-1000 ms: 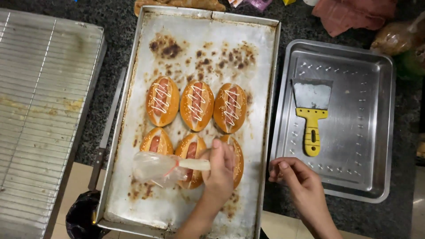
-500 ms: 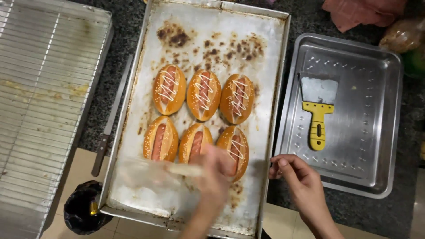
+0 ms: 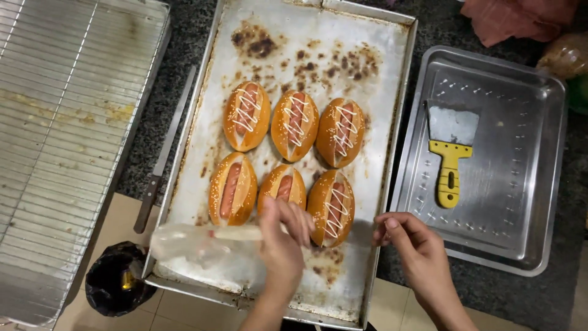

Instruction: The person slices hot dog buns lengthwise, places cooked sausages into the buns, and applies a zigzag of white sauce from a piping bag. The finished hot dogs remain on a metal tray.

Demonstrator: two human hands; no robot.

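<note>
Six sausage buns lie in two rows on a large stained baking tray [image 3: 318,37]. White sauce lines cross the three far buns [image 3: 295,124] and the near right bun [image 3: 332,207]. The near left bun [image 3: 232,188] and near middle bun [image 3: 283,186] are plain. My left hand [image 3: 285,236] is shut on a clear piping bag [image 3: 196,245], which lies sideways low over the tray's near end and points left. The hand covers the near end of the middle bun. My right hand [image 3: 413,245] rests its fingertips on the tray's right rim and holds nothing.
A wire cooling rack [image 3: 61,122] fills the left side. A long knife [image 3: 165,153] lies between the rack and the tray. At the right, a smaller steel tray [image 3: 527,184] holds a yellow-handled scraper [image 3: 450,153]. A black bag [image 3: 119,279] sits at the lower left.
My left hand has drawn the piping bag back toward the tray's near edge, off the near right bun, whose white lines now show. My right hand stays at the rim.
</note>
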